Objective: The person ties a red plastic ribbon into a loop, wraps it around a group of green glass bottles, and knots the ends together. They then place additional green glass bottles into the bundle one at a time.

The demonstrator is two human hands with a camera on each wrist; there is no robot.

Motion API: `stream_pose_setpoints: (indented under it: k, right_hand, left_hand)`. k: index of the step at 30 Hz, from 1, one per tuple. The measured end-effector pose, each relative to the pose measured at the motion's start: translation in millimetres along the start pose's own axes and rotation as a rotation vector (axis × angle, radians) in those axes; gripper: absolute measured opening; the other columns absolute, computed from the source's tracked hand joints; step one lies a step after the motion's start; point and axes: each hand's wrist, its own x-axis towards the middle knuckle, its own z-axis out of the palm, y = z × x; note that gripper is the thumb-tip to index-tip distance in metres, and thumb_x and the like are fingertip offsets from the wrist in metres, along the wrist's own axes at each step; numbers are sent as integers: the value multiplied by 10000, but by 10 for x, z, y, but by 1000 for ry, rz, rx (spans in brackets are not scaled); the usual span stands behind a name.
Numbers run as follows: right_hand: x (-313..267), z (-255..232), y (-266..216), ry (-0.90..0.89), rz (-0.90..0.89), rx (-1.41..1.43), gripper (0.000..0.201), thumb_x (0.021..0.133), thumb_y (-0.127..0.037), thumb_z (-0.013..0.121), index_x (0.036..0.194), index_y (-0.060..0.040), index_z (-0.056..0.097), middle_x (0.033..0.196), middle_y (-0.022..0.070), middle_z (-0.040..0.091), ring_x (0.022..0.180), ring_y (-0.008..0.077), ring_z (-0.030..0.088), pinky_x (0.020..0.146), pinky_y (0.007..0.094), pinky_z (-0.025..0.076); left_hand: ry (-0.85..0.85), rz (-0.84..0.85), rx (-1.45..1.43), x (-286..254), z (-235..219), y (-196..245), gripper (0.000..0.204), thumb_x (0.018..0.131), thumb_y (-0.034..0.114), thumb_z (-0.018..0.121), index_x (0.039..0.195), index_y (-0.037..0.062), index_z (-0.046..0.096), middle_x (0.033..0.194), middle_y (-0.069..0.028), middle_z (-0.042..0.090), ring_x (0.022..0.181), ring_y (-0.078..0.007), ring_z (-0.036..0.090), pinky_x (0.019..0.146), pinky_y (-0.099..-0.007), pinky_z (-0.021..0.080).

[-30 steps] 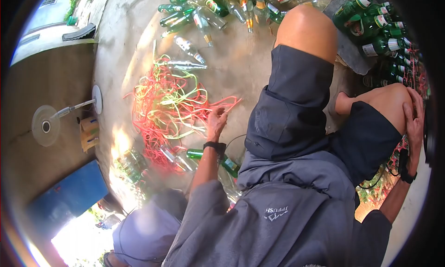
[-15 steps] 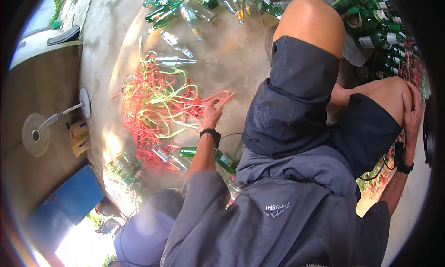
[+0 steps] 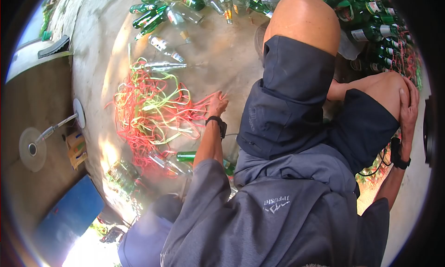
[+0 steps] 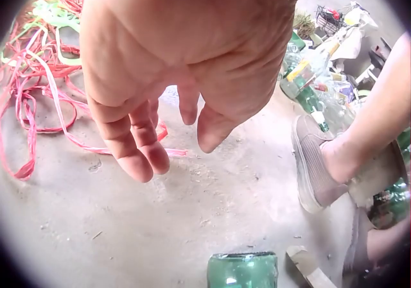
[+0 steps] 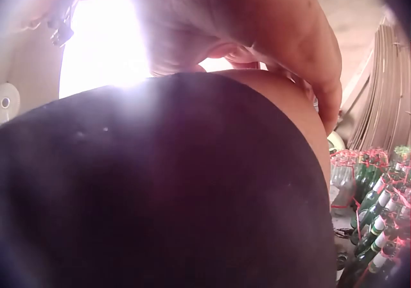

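Note:
In the head view my left hand (image 3: 217,104) hangs over the loose ends of red and pale-green plastic strapping (image 3: 185,110), which lies in a tangle on the floor. The left wrist view shows the fingers (image 4: 138,153) hanging loosely, with the thumb apart from them. Red strands (image 4: 96,148) run along the floor behind the fingertips, and nothing shows in the grasp. My right hand (image 3: 408,102) rests on the bent knee (image 3: 394,88). Its fingers lie over the far side of the knee in the right wrist view, partly hidden.
Green and clear glass bottles (image 3: 185,14) lie at the back, and more green bottles (image 3: 375,33) are stacked at the back right. Nearer me lies a green bottle (image 3: 186,156). To the left stand a fan (image 3: 32,149) and a blue panel (image 3: 69,211). Another person's clothing (image 3: 150,225) shows lower left.
The head view has shifted, so the strapping and bottles sit further left. My left hand stays over the red strand ends, its fingers now lower among them. The right hand stays on the knee.

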Motion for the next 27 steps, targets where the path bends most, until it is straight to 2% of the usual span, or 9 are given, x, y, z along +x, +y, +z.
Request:
stream_pose_setpoints:
  k: [2,3,6,8,12,15,17,23,27]
  right_hand:
    - [-7,-6,-56,0,14,-12,365,1043,-222,535,1365,-53,568,1379,112,570,1314,277,493,1146,374,339]
    - [-5,-12,-95,-3,22,-21,368,1045,-224,530,1369,-54,565,1380,113,569,1314,282,492,1146,377,338]
    - [-9,7,-115,14,3,-31,372,1048,-230,519,1374,-55,559,1382,113,567,1314,288,491,1145,384,339]
    - [4,16,-153,16,11,-21,373,1048,-235,518,1370,-55,565,1380,113,572,1312,289,494,1144,387,339]
    - [38,32,-83,26,-20,-49,370,1047,-247,520,1355,-53,586,1364,119,594,1299,295,510,1141,396,346]
    - [52,30,-106,23,-18,-54,365,1047,-246,520,1346,-50,597,1352,122,608,1293,293,521,1135,396,356]
    - [64,7,-178,23,-15,-63,366,1046,-246,523,1346,-47,596,1350,123,608,1290,291,527,1128,391,364]
    - [98,-54,-229,-5,-12,-39,365,1041,-236,541,1346,-43,594,1349,128,607,1270,287,557,1104,372,395]
    - [120,-84,-348,-10,-13,-64,370,1023,-222,574,1348,-46,594,1337,123,612,1257,284,570,1100,371,402]
  left_hand:
    - [-12,-14,25,50,7,-30,665,801,102,655,1439,2,500,1260,-242,647,817,-272,723,603,-338,591]
    - [-15,-15,26,27,-8,-14,665,801,102,655,1439,2,500,1260,-242,647,817,-272,723,603,-338,591]
    - [-51,-77,-79,-64,-62,65,644,808,82,644,1428,-23,507,1253,-229,649,819,-240,723,617,-323,587]
    - [42,58,-229,-201,-103,128,615,816,68,644,1411,-34,527,1207,-204,668,829,-205,716,644,-299,583]
    - [88,171,-457,-569,-248,357,568,834,77,661,1384,-27,563,1182,-162,684,852,-193,707,679,-294,583]
    - [128,246,-532,-859,-353,518,481,861,123,708,1314,-21,628,1165,-128,703,886,-175,699,722,-289,580]
    - [168,261,-646,-1062,-388,651,323,890,99,727,1185,-27,696,1116,-84,717,945,-150,692,765,-264,556]
    - [171,462,-677,-1562,-470,1092,241,910,59,733,1138,-16,714,1041,-85,745,958,-139,690,836,-256,541]
    - [161,488,-698,-1944,-483,1528,205,918,34,715,1116,-16,713,1037,-86,741,956,-140,691,844,-269,545]
